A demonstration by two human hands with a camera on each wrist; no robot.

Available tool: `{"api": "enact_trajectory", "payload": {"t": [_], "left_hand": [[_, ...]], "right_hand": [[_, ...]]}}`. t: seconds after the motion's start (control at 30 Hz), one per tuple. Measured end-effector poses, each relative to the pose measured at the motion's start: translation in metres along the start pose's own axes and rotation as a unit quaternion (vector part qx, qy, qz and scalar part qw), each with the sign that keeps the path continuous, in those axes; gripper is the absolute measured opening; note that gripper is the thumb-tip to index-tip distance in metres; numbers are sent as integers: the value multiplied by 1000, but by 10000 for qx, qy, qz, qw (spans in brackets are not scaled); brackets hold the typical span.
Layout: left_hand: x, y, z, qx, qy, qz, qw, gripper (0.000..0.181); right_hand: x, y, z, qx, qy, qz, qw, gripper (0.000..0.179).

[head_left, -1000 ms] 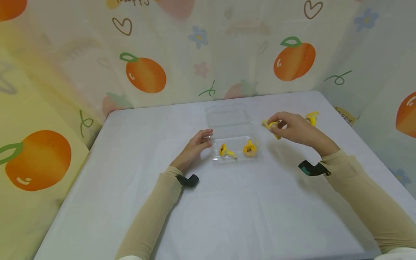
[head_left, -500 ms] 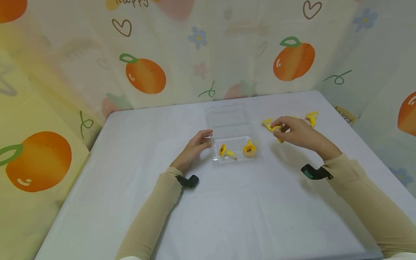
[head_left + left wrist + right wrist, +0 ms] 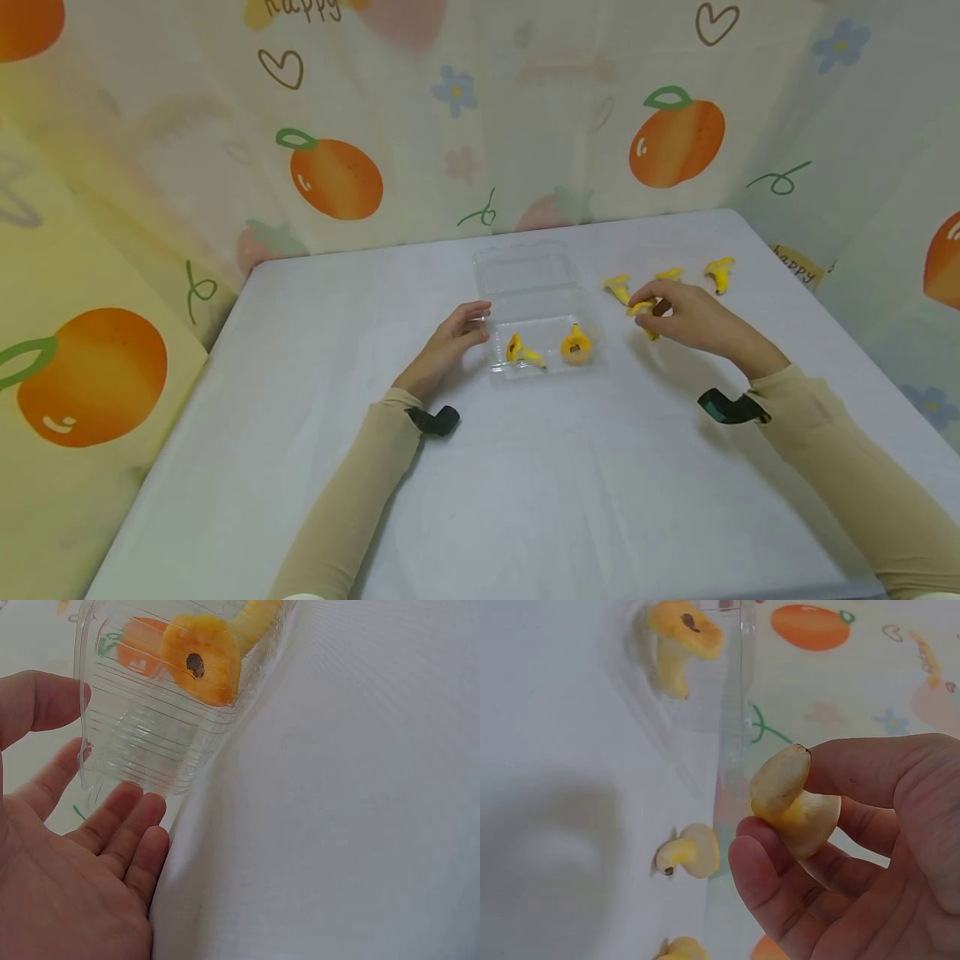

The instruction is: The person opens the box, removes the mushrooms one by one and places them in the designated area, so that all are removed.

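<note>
In the right wrist view, a yellow mushroom (image 3: 806,814) is pinched between the thumb and fingers of my right hand (image 3: 693,315), held above the table to the right of the clear plastic box (image 3: 542,373). My left hand (image 3: 447,340) touches the box's left edge, thumb and index tip at the rim, the other fingers fairly straight. The box's lid (image 3: 525,271) is folded back. Inside lie two yellow mushrooms, one on its side (image 3: 525,350) and one with its cap (image 3: 577,345) toward me.
Behind the right hand lie more mushrooms on the white-covered table (image 3: 300,467): one nearer the box (image 3: 618,288), one partly hidden by the hand (image 3: 670,273), one at the far right (image 3: 720,273). A fruit-printed curtain (image 3: 420,125) stands along the back and sides.
My right hand has lifted a mushroom from beside the others and moved slightly toward me and to the right, uncovering the ones behind. The left hand and box have stayed in place.
</note>
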State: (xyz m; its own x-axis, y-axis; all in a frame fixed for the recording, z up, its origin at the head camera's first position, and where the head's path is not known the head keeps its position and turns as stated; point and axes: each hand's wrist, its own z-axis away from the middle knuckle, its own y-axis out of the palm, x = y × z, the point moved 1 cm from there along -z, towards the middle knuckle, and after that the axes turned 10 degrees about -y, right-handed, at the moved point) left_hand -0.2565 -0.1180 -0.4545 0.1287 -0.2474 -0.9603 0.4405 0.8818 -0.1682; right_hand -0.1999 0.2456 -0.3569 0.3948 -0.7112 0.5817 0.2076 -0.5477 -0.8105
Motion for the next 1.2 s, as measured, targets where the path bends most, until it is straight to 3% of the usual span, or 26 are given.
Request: {"api": "enact_trajectory", "payload": {"t": [1.2], "left_hand": [[0,-1,0,30,-51,65,10000,56]], "right_hand": [[-20,21,7,127,269,-60,9995,24]]}}
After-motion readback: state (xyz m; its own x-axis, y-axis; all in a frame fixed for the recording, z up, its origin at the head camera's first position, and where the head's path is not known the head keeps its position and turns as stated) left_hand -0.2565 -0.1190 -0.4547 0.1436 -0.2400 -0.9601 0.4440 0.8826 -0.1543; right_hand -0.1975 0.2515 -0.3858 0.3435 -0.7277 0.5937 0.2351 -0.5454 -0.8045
